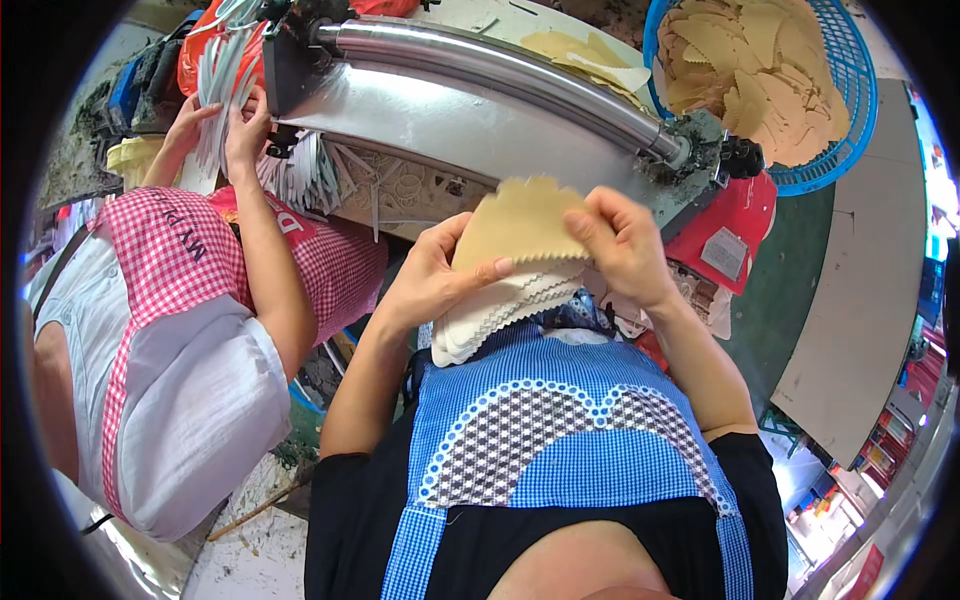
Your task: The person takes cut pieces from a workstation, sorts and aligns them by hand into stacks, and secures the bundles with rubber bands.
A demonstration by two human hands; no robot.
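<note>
A stack of flat tan cut pieces (522,222) with zigzag edges is held up in front of my apron. My left hand (440,270) is closed round its left side, the thumb lying across the front. Below the tan face, pale undersides or further cream pieces (510,308) fan out with toothed edges. At the upper right of the stack, my right hand (625,240) pinches the edge between thumb and bent fingers. How many pieces each hand holds cannot be made out.
A machine with a long steel roller (500,80) spans the bench ahead. Behind it on the right stands a blue basket (868,90) full of similar tan pieces. To the left, a co-worker's hands (245,130) hold pale strips (215,100). A red bag (725,235) hangs at the machine's right end.
</note>
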